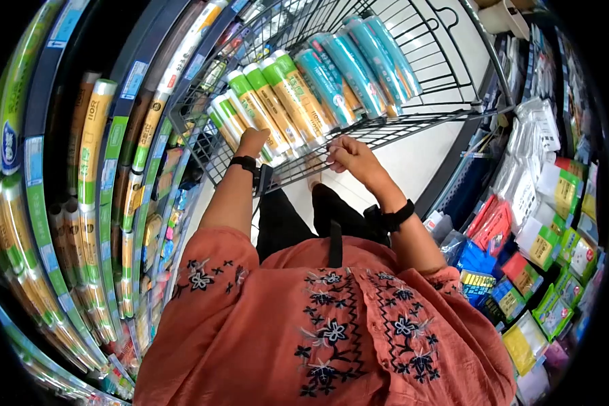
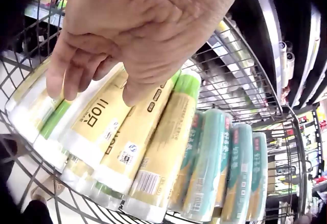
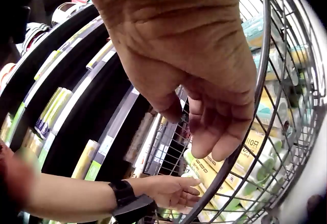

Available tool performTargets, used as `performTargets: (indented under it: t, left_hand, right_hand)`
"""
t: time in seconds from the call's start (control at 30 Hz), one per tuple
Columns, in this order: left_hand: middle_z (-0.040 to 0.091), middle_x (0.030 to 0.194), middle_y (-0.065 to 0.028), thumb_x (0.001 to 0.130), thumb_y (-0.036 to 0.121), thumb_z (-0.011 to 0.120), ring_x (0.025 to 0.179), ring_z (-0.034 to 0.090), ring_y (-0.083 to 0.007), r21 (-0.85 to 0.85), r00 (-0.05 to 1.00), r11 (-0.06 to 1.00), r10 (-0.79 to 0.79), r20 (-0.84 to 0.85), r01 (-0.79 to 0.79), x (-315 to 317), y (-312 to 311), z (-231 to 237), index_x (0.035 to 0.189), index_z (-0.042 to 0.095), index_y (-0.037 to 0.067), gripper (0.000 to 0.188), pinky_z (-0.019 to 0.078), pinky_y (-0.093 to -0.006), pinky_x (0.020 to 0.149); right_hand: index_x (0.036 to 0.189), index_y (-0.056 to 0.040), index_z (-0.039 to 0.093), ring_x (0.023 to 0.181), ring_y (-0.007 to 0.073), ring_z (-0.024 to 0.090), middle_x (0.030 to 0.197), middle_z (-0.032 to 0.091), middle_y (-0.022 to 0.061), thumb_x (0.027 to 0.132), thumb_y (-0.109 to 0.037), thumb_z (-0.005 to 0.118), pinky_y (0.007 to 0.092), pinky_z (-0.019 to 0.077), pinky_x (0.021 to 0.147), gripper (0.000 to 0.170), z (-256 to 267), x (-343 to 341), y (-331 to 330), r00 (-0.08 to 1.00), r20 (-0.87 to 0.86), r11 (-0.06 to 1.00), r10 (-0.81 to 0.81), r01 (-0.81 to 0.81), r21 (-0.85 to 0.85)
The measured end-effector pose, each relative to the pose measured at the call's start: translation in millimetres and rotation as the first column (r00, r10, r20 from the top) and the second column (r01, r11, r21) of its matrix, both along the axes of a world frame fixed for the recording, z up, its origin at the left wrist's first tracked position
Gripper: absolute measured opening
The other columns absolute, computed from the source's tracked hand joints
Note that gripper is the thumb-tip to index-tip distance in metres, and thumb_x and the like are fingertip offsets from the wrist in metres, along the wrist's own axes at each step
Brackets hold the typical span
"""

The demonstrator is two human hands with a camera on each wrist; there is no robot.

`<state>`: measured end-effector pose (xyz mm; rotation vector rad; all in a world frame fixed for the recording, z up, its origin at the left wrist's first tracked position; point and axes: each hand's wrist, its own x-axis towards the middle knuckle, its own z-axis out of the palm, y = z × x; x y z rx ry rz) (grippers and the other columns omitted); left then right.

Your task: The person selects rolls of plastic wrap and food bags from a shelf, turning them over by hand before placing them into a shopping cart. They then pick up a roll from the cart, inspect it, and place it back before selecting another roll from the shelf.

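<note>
In the head view my left hand (image 1: 254, 143) reaches into the wire shopping cart (image 1: 446, 116) and rests over a row of plastic-wrapped rolls. The left wrist view shows its thumb and bent fingers on either side of a yellow-labelled roll (image 2: 99, 114) with a pale end. Similar yellow rolls with green ends (image 2: 190, 83) lie beside it. Teal-wrapped rolls (image 1: 379, 61) fill the cart's middle. My right hand (image 1: 355, 160) hangs at the cart's near rim, fingers loosely curled with nothing between them; in the right wrist view its fingertips (image 3: 225, 144) overlap the rim bar.
Shelves of upright rolls (image 1: 91, 149) with price strips stand close on the left. On the right hang packaged goods (image 1: 541, 237) in green, yellow and red. Pale floor (image 1: 413, 162) shows beneath the cart, and my dark-trousered legs (image 1: 284, 220) stand right behind it.
</note>
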<state>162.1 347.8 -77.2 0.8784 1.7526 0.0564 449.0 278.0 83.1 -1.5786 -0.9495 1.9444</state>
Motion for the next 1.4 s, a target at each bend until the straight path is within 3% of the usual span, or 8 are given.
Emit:
performTargets:
  t: [0.27, 0.6, 0.7, 0.87, 1.0, 1.13, 1.23, 1.4]
  left_hand:
    - [0.069, 0.110, -0.0257, 0.075, 0.043, 0.077, 0.100, 0.069, -0.0318, 0.024, 0.999, 0.999, 0.035, -0.021, -0.035, 15, 10, -47, 0.111, 0.066, -0.012, 0.066, 0.0541, -0.0389, 0.086]
    - [0.066, 0.112, -0.0161, 0.076, 0.052, 0.072, 0.098, 0.067, -0.0313, -0.202, 0.927, 0.958, 0.255, 0.273, -0.204, 0, 13, 41, 0.123, 0.062, 0.002, 0.070, 0.0546, -0.0414, 0.084]
    - [0.066, 0.116, -0.0134, 0.087, 0.047, 0.064, 0.099, 0.069, -0.0269, -0.261, 0.767, 0.928, 0.369, 0.525, -0.267, -11, 0, 51, 0.125, 0.059, 0.001, 0.060, 0.0564, -0.0407, 0.087]
    - [0.060, 0.129, -0.0104, 0.099, 0.033, 0.057, 0.114, 0.063, -0.0250, -0.450, 0.164, 0.784, 0.557, 0.814, -0.428, 2, -17, 103, 0.137, 0.049, 0.004, 0.049, 0.0519, -0.0420, 0.098]
    - [0.062, 0.125, -0.0081, 0.099, 0.034, 0.057, 0.112, 0.062, -0.0224, -0.374, 0.163, 0.766, 0.520, 0.839, -0.523, 28, -40, 158, 0.135, 0.051, 0.005, 0.047, 0.0508, -0.0371, 0.098]
    - [0.065, 0.118, -0.0054, 0.098, 0.041, 0.061, 0.106, 0.064, -0.0193, -0.203, 0.320, 0.853, 0.386, 0.865, -0.480, 30, -41, 198, 0.128, 0.057, 0.007, 0.046, 0.0545, -0.0368, 0.087]
    - [0.064, 0.109, -0.0103, 0.097, 0.051, 0.057, 0.098, 0.067, -0.0221, -0.084, 0.440, 0.853, 0.348, 0.828, -0.515, 7, -41, 211, 0.121, 0.058, 0.003, 0.054, 0.0557, -0.0366, 0.080]
    - [0.058, 0.115, -0.0136, 0.099, 0.045, 0.054, 0.097, 0.065, -0.0240, 0.265, 0.599, 0.600, 0.466, 0.651, -0.755, -50, -52, 218, 0.127, 0.049, -0.001, 0.053, 0.0556, -0.0368, 0.078]
  right_hand:
    - [0.115, 0.0015, 0.058, 0.077, 0.0153, 0.066, 0.091, 0.068, 0.0083, 0.095, -0.018, 0.056, 0.0272, 0.0548, 0.073, 0.028, -5, -10, 9, 1.000, -0.009, 0.994, -0.022, 0.021, -0.107]
    - [0.126, 0.0024, 0.053, 0.089, 0.0177, 0.065, 0.108, 0.065, 0.0126, 0.094, -0.019, 0.060, 0.0289, 0.0536, 0.078, 0.039, -1, -37, 32, 0.991, 0.055, 0.993, 0.120, -0.120, -0.012]
    - [0.141, 0.0043, 0.040, 0.102, 0.0208, 0.061, 0.127, 0.055, 0.0202, 0.089, -0.015, 0.068, 0.0314, 0.0513, 0.086, 0.062, -9, -50, 36, 0.977, 0.116, 0.973, 0.179, -0.193, 0.127]
    - [0.146, 0.0000, 0.036, 0.117, 0.0347, 0.058, 0.134, 0.049, 0.0276, 0.078, -0.023, 0.081, 0.0379, 0.0510, 0.094, 0.084, 6, -79, 42, 0.952, 0.204, 0.898, 0.228, -0.287, 0.334]
    - [0.145, -0.0026, 0.038, 0.118, 0.0434, 0.056, 0.133, 0.049, 0.0305, 0.074, -0.029, 0.084, 0.0422, 0.0496, 0.097, 0.089, 57, -93, 46, 0.793, 0.541, 0.600, 0.279, -0.584, 0.547]
    - [0.135, 0.0019, 0.045, 0.115, 0.0390, 0.059, 0.123, 0.056, 0.0263, 0.077, -0.022, 0.075, 0.0413, 0.0494, 0.098, 0.070, 67, -76, 50, 0.880, 0.459, 0.527, 0.121, -0.449, 0.722]
    - [0.127, 0.0056, 0.049, 0.106, 0.0291, 0.063, 0.116, 0.059, 0.0203, 0.083, -0.022, 0.064, 0.0378, 0.0540, 0.091, 0.055, 90, -39, 72, 0.996, 0.032, 0.909, 0.087, -0.092, 0.406]
    - [0.126, 0.0058, 0.049, 0.102, 0.0264, 0.065, 0.115, 0.061, 0.0179, 0.088, -0.024, 0.060, 0.0381, 0.0586, 0.083, 0.049, 134, -19, 83, 0.943, -0.332, 0.969, 0.022, 0.062, 0.239]
